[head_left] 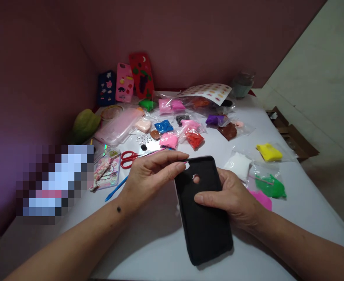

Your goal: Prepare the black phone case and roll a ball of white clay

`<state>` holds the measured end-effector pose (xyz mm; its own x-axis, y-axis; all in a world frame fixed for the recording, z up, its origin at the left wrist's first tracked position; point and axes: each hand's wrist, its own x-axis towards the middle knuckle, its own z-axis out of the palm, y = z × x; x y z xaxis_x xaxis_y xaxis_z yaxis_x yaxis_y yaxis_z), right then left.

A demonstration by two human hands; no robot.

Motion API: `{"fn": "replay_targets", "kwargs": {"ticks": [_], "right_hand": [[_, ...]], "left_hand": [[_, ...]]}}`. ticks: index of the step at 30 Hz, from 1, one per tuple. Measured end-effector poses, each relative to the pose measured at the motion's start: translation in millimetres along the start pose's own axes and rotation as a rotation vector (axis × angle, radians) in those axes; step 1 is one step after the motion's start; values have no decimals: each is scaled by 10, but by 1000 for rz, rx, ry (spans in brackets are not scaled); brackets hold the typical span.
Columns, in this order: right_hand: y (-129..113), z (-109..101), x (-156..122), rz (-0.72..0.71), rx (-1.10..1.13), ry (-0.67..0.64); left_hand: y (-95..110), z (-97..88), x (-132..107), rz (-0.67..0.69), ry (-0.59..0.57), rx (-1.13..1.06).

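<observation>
Phone case point(207, 230): over the worktop point(309, 203), inside facing my camera.
Right hand point(239, 201): grasps its side, thumb inside, likely supporting.
Left hand point(148, 177): pinches its corner, steadying, I judge.
Decorated cases point(125, 84): propped behind, seemingly for display.

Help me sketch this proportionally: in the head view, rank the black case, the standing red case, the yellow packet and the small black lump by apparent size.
1. Black case, in the right hand; nearness enlarges it
2. Red case
3. Yellow packet
4. Small black lump
</observation>
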<state>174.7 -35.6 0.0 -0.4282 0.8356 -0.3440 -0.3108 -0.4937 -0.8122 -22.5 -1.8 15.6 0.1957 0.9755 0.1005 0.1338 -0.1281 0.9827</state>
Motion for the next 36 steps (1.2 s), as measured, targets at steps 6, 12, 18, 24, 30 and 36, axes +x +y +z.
{"fn": "replay_targets", "kwargs": {"ticks": [6,12,18,24,30,36], "right_hand": [[-3,63,-4,31,-36,33],[2,90,-6,51,-53,38],[-15,109,19,66,-71,73],[5,112,-6,86,-81,16],[26,66,48,-80,216,-24],[46,32,157,-132,279,74]], "left_hand": [[70,32,1,37,50,107],[52,65,15,112,69,168],[43,81,-12,105,86,181],[64,97,-12,118,47,201],[65,69,38,26,109,201],[34,85,59,-85,66,143]]}}
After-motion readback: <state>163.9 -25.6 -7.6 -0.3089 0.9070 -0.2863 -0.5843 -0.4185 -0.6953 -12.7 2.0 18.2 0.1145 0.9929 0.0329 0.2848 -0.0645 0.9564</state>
